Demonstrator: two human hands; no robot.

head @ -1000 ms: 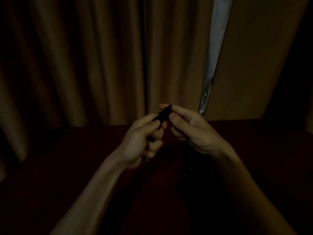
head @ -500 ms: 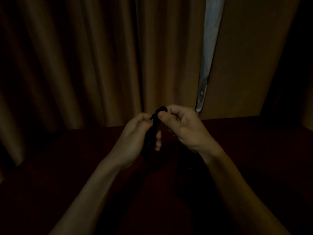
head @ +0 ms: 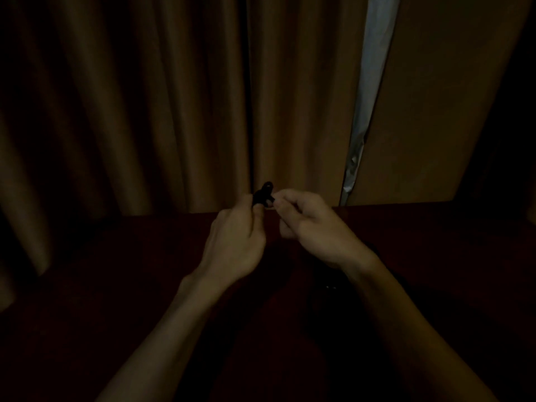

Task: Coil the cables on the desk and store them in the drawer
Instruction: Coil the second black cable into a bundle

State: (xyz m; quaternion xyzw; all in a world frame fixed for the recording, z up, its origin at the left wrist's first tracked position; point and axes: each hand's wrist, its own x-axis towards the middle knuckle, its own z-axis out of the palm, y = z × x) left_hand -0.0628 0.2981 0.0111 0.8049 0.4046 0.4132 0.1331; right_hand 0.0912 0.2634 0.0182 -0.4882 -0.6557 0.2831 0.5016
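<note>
Over on the left hang the brown curtain folds, and below them the dark desk runs across the room. It is dim in here, so fine detail is hard to make out.

The left hand is raised above the desk with its fingers curled round a small black cable. A short loop of the cable pokes up past the fingertips. 1 second ago the bundle sat lower between the 2 hands and looked longer. Now it is tighter, and most of it is tucked into the left fist.

The right hand meets it from the other side, thumb and forefinger pinching the cable just beside the loop. The 2 hands are together at the fingertips and apart lower down. They have also drifted slightly left and up since half a second ago.

To me this looks like the last turns of a coil being wound or tucked in, so the coiling of this cable is close to done. Storing is still ahead, and no drawer is in view.

Under the right wrist a dark thing with tiny glints lies on the desk; I cannot tell what it is. Further right a pale gap splits the curtains.
</note>
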